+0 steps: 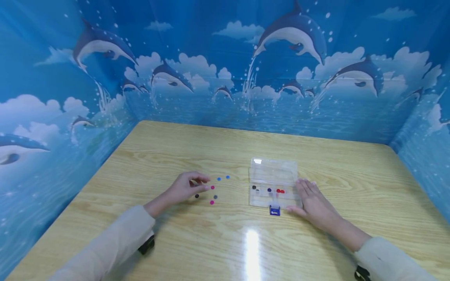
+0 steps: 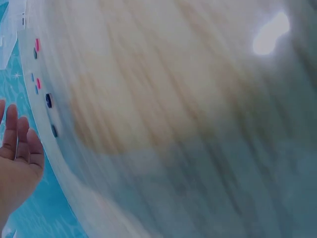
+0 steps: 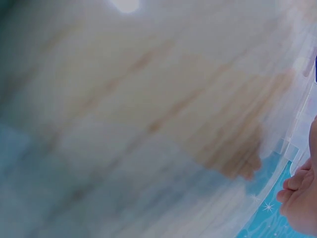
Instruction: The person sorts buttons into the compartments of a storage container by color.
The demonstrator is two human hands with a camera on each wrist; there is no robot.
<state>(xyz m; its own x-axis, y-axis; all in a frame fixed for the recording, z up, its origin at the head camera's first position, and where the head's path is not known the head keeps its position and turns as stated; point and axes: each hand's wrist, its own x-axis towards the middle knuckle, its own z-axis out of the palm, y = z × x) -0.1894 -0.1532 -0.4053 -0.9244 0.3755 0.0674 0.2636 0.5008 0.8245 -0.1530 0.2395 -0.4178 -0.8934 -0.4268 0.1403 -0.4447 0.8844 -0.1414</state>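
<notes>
My left hand (image 1: 188,186) hovers over the left of the table, thumb and fingers apart and loosely bent, the fingertips close to a pink disc (image 1: 212,187). Around it lie small button-like discs: a black disc (image 1: 197,196), a grey disc (image 1: 215,197), another pink disc (image 1: 212,202) and two blue ones (image 1: 219,179). In the left wrist view that hand (image 2: 22,153) shows its fingers extended. My right hand (image 1: 316,203) rests with straight fingers along the right side of a clear plastic case (image 1: 260,201), whose lid (image 1: 274,169) is raised. Black, dark blue and red discs (image 1: 280,191) sit in its compartments.
A blue latch (image 1: 275,210) sticks out at the case's front edge. The wood-grain table (image 1: 197,242) reaches back to a dolphin-print curtain (image 1: 211,70), which also hangs along both sides. Light reflects off the tabletop in front of the case.
</notes>
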